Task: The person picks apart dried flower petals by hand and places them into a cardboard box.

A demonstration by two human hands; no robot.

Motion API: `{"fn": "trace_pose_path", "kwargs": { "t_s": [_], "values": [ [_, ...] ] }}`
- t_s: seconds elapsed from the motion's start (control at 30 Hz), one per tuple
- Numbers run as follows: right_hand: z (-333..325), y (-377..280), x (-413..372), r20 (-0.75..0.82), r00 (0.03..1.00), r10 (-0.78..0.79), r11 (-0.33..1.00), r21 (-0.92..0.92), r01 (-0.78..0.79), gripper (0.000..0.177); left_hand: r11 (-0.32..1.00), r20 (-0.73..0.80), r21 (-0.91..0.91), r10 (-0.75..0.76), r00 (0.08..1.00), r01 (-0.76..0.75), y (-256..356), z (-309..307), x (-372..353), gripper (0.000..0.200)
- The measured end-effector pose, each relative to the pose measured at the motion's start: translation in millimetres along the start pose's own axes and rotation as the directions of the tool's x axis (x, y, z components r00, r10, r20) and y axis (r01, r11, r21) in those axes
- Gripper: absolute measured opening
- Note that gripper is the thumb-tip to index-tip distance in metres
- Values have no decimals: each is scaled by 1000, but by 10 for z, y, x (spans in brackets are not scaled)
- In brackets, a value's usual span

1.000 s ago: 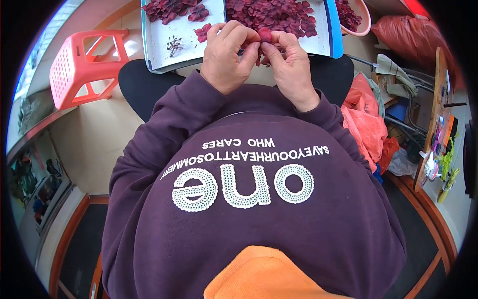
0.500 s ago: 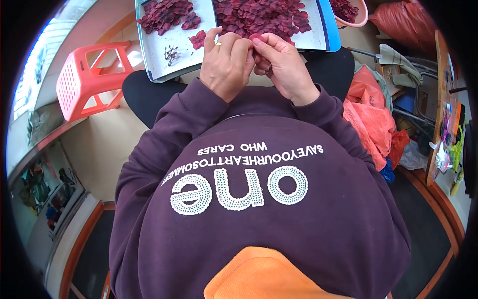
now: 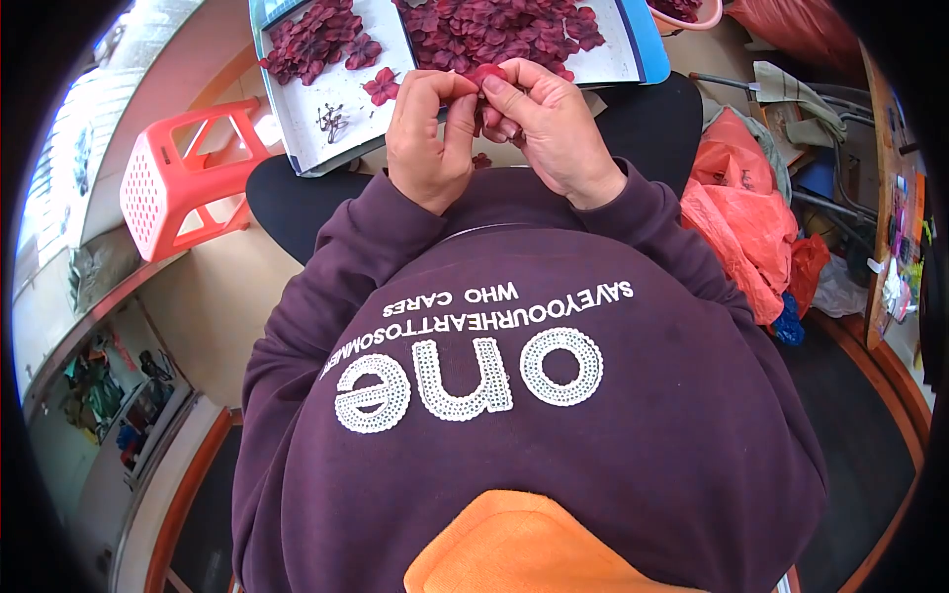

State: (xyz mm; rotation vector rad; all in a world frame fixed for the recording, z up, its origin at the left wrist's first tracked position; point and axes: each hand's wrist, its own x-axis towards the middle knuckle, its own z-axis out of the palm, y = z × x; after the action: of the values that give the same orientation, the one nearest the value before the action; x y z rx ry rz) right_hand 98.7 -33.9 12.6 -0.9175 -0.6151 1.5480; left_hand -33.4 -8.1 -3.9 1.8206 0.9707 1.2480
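Observation:
My left hand (image 3: 430, 138) and my right hand (image 3: 556, 133) meet just in front of the near edge of a shallow white box (image 3: 371, 124). Between their fingertips is a dark red fabric flower petal piece (image 3: 484, 74). The right thumb and forefinger pinch it, and the left fingertips close on its other side. More red fabric shows under the right fingers, partly hidden. In the box lie a big heap of red petal pieces (image 3: 494, 38), a smaller heap (image 3: 308, 44), a single flower piece (image 3: 382, 87) and a little cluster of dark thin stems (image 3: 332, 123).
A pink plastic stool (image 3: 183, 173) stands at the left. To the right are pink plastic bags (image 3: 736, 217), a metal-framed rack (image 3: 825, 109) and a board with small items (image 3: 885, 247). A pink basin (image 3: 692, 18) with red pieces sits at the upper right.
My left hand has turned, its thumb now showing, and the red piece between the fingertips is more visible. The view has shifted slightly, so the box sits higher and further left.

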Motion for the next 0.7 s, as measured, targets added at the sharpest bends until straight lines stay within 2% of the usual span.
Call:
{"fn": "trace_pose_path", "kwargs": {
  "t_s": [0.07, 0.27, 0.43, 0.57, 0.6, 0.7],
  "values": [
    [9, -6, -11, -10, 999, -38, 998, -43, 37, 7, 993, 18, -85, -80, 997, 81, -16, -2, -15, 12],
    [10, 22, -16, -23, 996, -90, 986, -146, 86, 8, 987, 51, -79, -138, 989, 142, 29, -14, -23, 10],
    [-13, 70, 7, 2, 995, -101, 981, -165, 100, 8, 951, 53, -210, -219, 974, 226, 74, -23, -25, 7],
    [-61, 67, 44, 16, 998, 59, 980, -190, -55, 12, 716, 153, -462, -517, 842, 524, 69, -52, 26, 8],
    [-52, 59, 41, 18, 998, 62, 979, -195, -58, 12, 714, 149, -466, -519, 842, 523, 49, -61, 27, 8],
    [7, 12, 34, -69, 989, 130, 979, -151, -139, 13, 374, 279, -674, -670, 688, 638, -89, -97, 52, 10]
  ]
}}
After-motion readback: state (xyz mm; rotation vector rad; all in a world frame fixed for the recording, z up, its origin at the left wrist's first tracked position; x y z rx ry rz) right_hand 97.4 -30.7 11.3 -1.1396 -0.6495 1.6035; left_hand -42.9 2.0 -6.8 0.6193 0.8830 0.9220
